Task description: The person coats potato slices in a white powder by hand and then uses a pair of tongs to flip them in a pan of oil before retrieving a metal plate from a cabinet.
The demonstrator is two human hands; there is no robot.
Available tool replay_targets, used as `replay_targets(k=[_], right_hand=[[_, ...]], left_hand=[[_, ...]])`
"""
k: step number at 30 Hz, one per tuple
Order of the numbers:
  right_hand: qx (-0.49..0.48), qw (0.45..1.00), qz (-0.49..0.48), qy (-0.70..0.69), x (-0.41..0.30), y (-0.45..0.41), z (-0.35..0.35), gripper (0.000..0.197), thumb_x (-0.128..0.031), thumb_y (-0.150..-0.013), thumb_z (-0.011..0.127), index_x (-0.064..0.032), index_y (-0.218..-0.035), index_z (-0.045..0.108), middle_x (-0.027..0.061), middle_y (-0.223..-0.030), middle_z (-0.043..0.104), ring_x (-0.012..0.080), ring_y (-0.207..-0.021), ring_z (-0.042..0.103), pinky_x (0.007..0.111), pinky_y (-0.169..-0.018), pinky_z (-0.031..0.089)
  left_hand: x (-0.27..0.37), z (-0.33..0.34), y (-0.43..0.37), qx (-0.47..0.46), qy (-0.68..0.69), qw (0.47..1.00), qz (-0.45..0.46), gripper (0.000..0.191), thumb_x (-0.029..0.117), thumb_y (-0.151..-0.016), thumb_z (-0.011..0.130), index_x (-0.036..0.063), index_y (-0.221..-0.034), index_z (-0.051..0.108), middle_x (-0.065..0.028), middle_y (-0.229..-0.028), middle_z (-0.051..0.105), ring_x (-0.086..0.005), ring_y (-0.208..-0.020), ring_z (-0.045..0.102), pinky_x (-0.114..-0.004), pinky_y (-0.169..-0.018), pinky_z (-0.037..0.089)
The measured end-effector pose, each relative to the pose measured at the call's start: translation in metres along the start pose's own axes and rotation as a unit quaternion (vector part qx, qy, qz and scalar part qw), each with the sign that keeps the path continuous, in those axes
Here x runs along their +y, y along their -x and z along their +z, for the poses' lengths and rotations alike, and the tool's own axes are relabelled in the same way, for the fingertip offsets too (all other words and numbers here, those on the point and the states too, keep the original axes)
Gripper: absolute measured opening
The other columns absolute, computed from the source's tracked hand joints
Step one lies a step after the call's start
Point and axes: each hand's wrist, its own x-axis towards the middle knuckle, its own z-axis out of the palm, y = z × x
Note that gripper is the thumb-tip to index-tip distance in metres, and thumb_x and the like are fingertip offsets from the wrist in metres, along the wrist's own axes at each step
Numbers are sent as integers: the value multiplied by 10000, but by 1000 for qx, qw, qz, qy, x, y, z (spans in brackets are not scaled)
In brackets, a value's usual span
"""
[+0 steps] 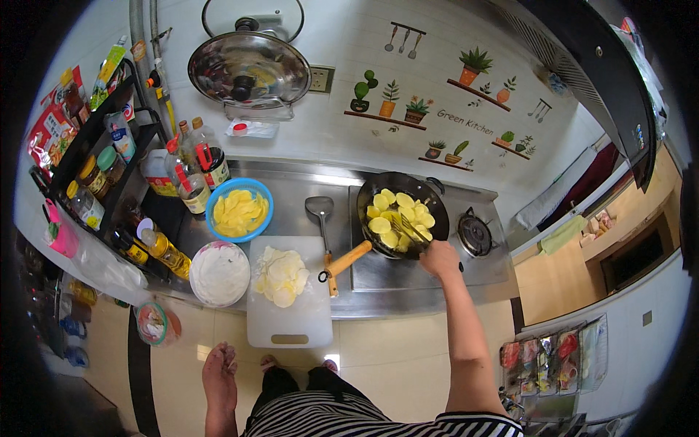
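Observation:
My right hand [440,259] grips a slotted or tined utensil [408,226] that reaches into a black wok [441,210] on the stove. Yellow round slices [404,200], which look like potato, are spread inside the wok. The wok's wooden handle [349,259] points toward me and to the left. My left hand [220,363] hangs low before the counter, apart from everything, fingers loosely curled and nothing seen in it. Nearest to it is a white cutting board [289,325] with a pile of pale, flour-dusted slices [283,275]. Left of that stands a bowl of white powder [220,273].
A blue basket [268,218] holds more yellow slices. A metal turner [320,210] lies between board and stove. Bottles [169,254] and a black rack [104,218] crowd the left. A second burner [475,232] is at right, under a range hood [606,60].

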Motion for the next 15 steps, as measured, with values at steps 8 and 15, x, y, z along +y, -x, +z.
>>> replay_targets(k=[8, 15], right_hand=[[40, 997, -29, 61, 8, 8, 3, 271, -198, -718, 588, -15, -917, 595, 186, -859, 631, 352, -793, 621, 420, -706, 499], [97, 982, -120, 110, 3, -17, 21, 183, -124, -711, 562, -13, -854, 592, 169, -828, 631, 310, -742, 635, 391, -630, 515]], left_hand=[[-7, -7, -2, 9, -7, 1000, -6, 308, 267, -910, 464, 60, -1133, 511, -8, -1019, 569, -118, -939, 517, -263, -757, 347], [-1, 3, -6, 5, -14, 1000, 5, 352, 325, -895, 496, 64, -1130, 513, -6, -996, 581, -124, -934, 523, -272, -756, 344]])
